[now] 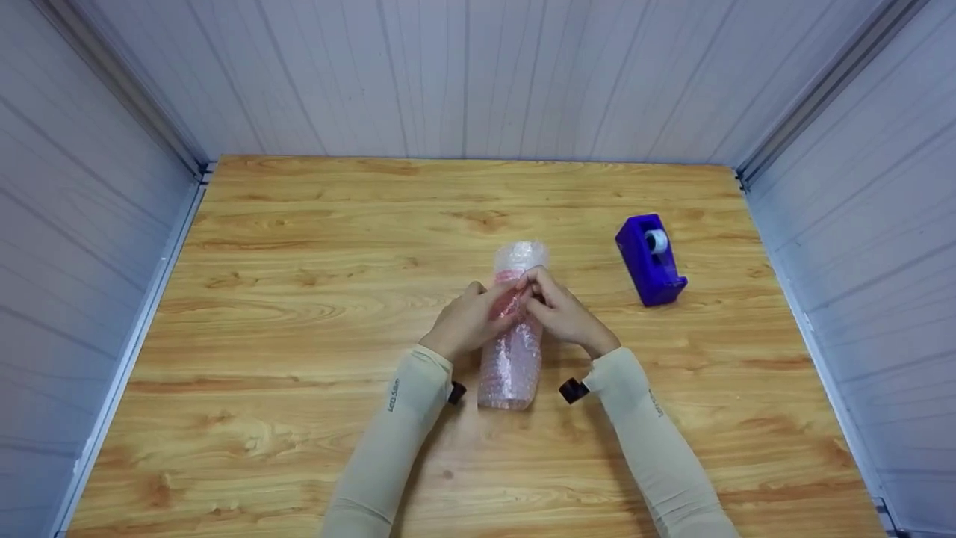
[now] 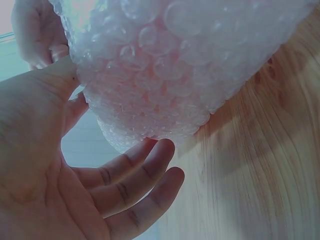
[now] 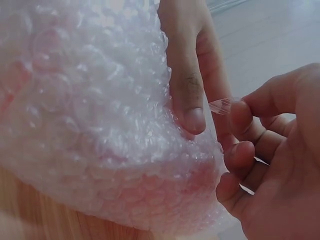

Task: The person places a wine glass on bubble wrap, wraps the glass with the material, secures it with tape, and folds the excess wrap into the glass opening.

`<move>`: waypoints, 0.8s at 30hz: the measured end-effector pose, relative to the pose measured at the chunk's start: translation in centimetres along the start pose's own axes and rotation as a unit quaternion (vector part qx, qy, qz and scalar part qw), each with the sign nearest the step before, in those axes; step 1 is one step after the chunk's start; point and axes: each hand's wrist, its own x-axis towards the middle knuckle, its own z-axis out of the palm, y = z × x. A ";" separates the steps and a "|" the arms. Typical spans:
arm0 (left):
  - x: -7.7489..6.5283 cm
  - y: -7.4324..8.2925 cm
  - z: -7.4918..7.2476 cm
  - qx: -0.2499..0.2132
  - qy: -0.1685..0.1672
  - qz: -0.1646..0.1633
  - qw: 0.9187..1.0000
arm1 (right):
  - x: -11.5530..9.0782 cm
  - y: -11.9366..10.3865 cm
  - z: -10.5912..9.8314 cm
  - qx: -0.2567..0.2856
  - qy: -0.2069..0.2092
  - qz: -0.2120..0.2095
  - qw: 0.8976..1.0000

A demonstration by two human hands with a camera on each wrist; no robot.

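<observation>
A bundle rolled in clear bubble wrap [image 1: 510,373], with something reddish showing through, lies lengthwise on the wooden table. My left hand [image 1: 467,317] holds it from the left side. In the right wrist view the left thumb [image 3: 192,112] presses on the wrap, and in the left wrist view the other fingers [image 2: 150,170] curve loosely beside it. A short strip of clear tape [image 3: 220,106] is pinched between thumb and forefinger of my right hand [image 1: 564,317], close to the left thumb. How much tape touches the wrap cannot be told.
To the right of the bundle stands a blue tape dispenser [image 1: 648,269] carrying a tape roll [image 1: 656,241]. Pale panel walls [image 1: 463,82] close off the table [image 1: 299,351] at the back and both sides.
</observation>
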 end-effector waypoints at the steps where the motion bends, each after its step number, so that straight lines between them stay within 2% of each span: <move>1: 0.0 0.0 0.0 0.000 0.003 0.001 1.000 | 0.1 0.4 0.0 -0.006 -0.001 0.001 1.000; 6: -0.1 0.0 0.1 0.000 0.009 0.002 1.000 | 0.5 1.3 0.0 -0.044 -0.008 0.009 0.999; 13: 0.0 0.0 0.0 -0.004 -0.011 -0.003 1.000 | 0.8 1.6 -0.6 -0.097 -0.003 0.021 0.995; 18: 0.1 0.1 0.0 -0.015 -0.024 -0.014 1.000 | 0.9 1.7 -1.1 -0.118 -0.005 0.035 0.992; 24: 0.2 0.1 0.0 -0.012 -0.023 -0.015 1.000 | 0.9 1.4 -1.4 -0.141 -0.014 0.054 0.989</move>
